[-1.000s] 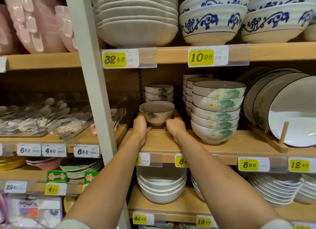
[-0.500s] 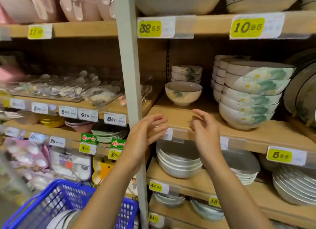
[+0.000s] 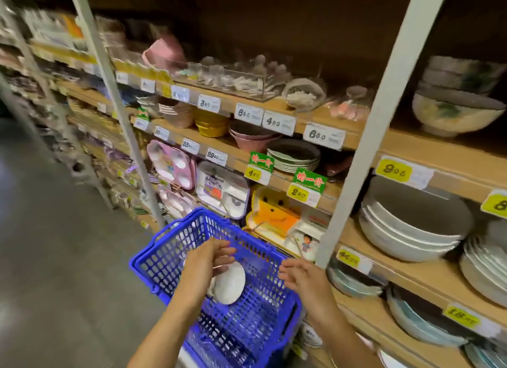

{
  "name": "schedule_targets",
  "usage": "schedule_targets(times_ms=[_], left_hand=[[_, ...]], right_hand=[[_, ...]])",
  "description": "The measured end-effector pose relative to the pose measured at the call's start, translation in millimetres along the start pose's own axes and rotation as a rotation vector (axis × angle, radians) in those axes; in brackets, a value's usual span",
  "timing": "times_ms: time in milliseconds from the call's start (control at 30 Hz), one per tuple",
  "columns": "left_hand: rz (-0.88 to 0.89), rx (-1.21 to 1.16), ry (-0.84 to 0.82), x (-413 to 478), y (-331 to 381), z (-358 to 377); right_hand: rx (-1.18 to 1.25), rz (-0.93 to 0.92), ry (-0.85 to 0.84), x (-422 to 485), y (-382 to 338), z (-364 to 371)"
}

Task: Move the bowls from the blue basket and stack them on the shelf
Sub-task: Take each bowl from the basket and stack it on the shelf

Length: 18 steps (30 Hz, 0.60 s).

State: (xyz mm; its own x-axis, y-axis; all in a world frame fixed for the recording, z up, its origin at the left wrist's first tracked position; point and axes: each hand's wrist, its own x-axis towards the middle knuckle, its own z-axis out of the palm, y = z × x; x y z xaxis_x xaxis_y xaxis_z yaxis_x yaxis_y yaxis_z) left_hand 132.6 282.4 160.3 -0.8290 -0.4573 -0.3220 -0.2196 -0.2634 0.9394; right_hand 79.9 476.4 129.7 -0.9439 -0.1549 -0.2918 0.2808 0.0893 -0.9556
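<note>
Reaching into the blue basket (image 3: 164, 260) is the step in hand, and both hands are empty at this moment.

Left hand (image 3: 204, 260): it hovers over the basket interior, fingers spread and loosely curved, directly above the white bowl (image 3: 230, 284). The bowl lies tilted on its side against the mesh floor of the basket, partly hidden by the left hand. Whether a second bowl lies beneath it cannot be determined; motion blur limits detail.

Recommended procedure: bring the left palm down onto the near rim of the bowl and tip it upright before lifting, since a bowl on its side will probably roll against the mesh. Support it from both sides.

Right hand (image 3: 303, 275): it is positioned over the right rim of the basket, fingers spread and slightly cupped, holding nothing. Move it inward to meet the far side of the bowl so the load is shared. Avoid striking the white upright post (image 3: 365, 150) when carrying the bowl back up.

Shelf (image 3: 428, 150): one floral bowl (image 3: 452, 115) stands at its front edge, with a short stack behind it. This is judged to be the destination.

Change from half a second earlier: the hands were raised at the shelf edge, with the basket low in the corner of view. The view has since swung down and left, and both hands have dropped to the basket.
</note>
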Motion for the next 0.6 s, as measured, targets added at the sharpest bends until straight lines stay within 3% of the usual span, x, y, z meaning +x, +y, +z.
schedule_targets(times_ms=[367,600], left_hand=[[-0.042,0.235,-0.012,56,-12,-163],[-0.118,0.341,-0.132,117,-19,-173]], right_hand=[[-0.073,0.377,0.034,29,71,146],[0.007,0.592,0.099,32,97,173]])
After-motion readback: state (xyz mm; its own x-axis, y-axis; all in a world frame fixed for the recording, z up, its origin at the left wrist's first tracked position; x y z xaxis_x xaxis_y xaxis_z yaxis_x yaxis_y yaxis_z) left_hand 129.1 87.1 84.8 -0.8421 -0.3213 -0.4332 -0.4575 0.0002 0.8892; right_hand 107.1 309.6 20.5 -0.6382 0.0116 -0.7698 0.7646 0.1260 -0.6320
